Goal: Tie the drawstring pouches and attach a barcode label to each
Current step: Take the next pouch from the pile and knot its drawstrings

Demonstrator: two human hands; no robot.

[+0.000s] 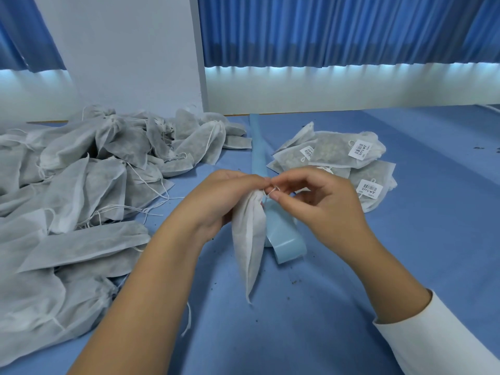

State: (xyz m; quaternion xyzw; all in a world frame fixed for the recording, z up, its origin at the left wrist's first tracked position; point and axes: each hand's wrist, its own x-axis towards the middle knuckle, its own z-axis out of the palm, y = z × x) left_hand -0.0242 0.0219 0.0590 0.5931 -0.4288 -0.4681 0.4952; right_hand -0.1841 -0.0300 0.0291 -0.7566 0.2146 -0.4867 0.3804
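Observation:
A white non-woven drawstring pouch [249, 239] hangs upright above the blue table [324, 307]. My left hand [219, 201] grips its gathered neck. My right hand [319, 201] pinches the thin white drawstring [272, 191] at the pouch's top, where a small loop shows between the fingertips of both hands. A light blue label backing strip [281, 234] lies on the table right behind the pouch and runs away from me.
A big heap of unlabelled pouches [81, 185] with loose strings covers the left of the table. A small pile of pouches with white barcode labels [343, 155] lies at the right behind my hand. Dark crumbs dot the cloth. A wall and blue curtains stand behind.

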